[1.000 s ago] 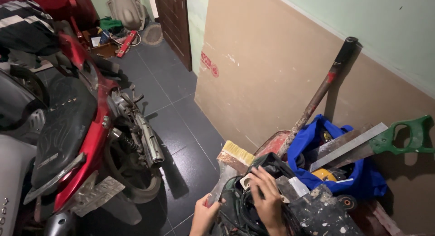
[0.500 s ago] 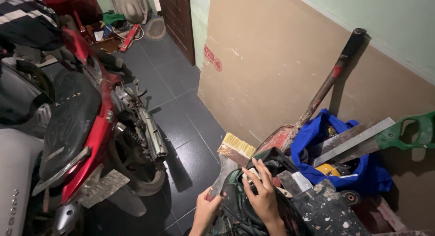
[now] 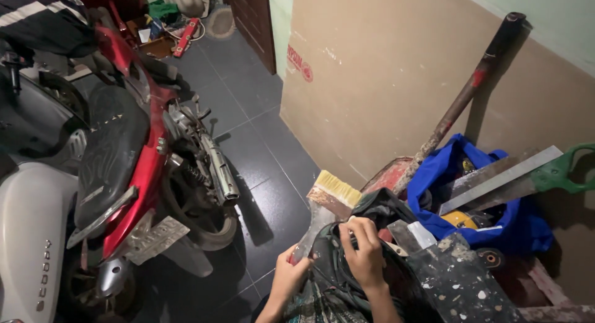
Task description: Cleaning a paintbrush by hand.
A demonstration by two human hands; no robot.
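Observation:
My left hand [image 3: 290, 278] grips the lower end of a wide paintbrush [image 3: 328, 199] with yellow bristles, which points up and away from me. Just to its right, my right hand [image 3: 364, 256] curls its fingers over the opening of a dark bag [image 3: 338, 279] full of black cables. A paint-spattered dark board [image 3: 462, 283] lies to the right of the bag.
A blue bag [image 3: 446, 174] holds a saw with a green handle [image 3: 561, 171] and a metal ruler. A long worn tool handle [image 3: 465, 97] leans on a brown board [image 3: 378, 81] against the wall. A red motorcycle [image 3: 142, 162] stands at left on dark floor tiles.
My right hand's fingers, spread flat on the bag before, now curl over its opening. My left hand keeps its grip on the brush. The view has shifted slightly.

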